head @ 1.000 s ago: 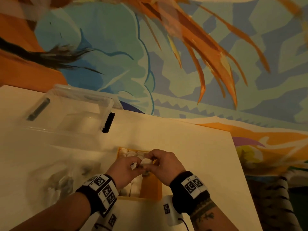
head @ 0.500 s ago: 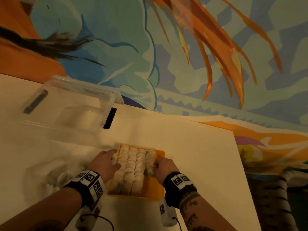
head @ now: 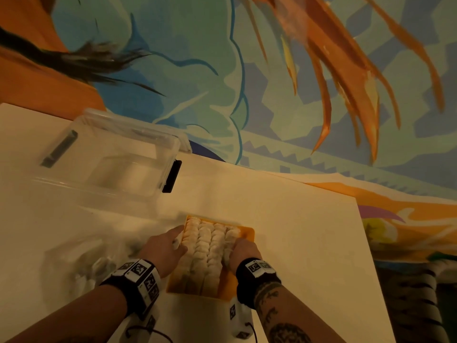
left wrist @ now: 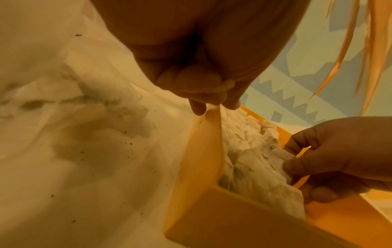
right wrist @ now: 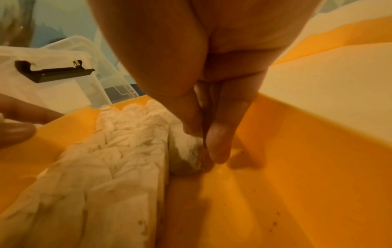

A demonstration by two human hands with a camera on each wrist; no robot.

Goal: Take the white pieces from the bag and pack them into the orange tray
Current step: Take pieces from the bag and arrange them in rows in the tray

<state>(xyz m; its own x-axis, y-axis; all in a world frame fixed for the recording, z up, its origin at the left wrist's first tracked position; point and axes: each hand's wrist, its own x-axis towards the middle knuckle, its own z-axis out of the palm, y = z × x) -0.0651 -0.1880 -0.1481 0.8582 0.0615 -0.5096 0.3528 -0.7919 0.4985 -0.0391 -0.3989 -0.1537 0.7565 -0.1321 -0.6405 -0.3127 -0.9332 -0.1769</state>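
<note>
White pieces [head: 206,251], crumpled and pleated like soft dough or folded paper, are packed in close lengthwise rows inside the orange tray [head: 248,235], a rectangular, smooth-walled plastic box set on the counter [head: 284,219] between the two wrists. Three full rows fill the left part of the tray, a shorter fourth row lies beside them, and bare orange floor is left along the right wall. The right hand [head: 243,251] is lowered into the tray, its thumb and fingers [right wrist: 218,142] curled round a single white piece [right wrist: 188,151] that is pinched against the end of the fourth row. The left hand [head: 164,248] is laid against the outside of the tray's left wall with its fingers nearly straight, the fingertips [left wrist: 198,107] touching the rim; nothing is held in it. Both wrists are wrapped in black bands bearing square black-and-white markers. Left of the tray, a crinkled clear bag [head: 81,263] is spread flat on the counter, its contents blurred. Farther back on the left stands a clear plastic box [head: 111,164] with rounded corners and black latches. The counter is pale cream, matte and dotted with dark specks. Beyond its far edge, a floor painted in teal, blue and orange shapes is seen.
</note>
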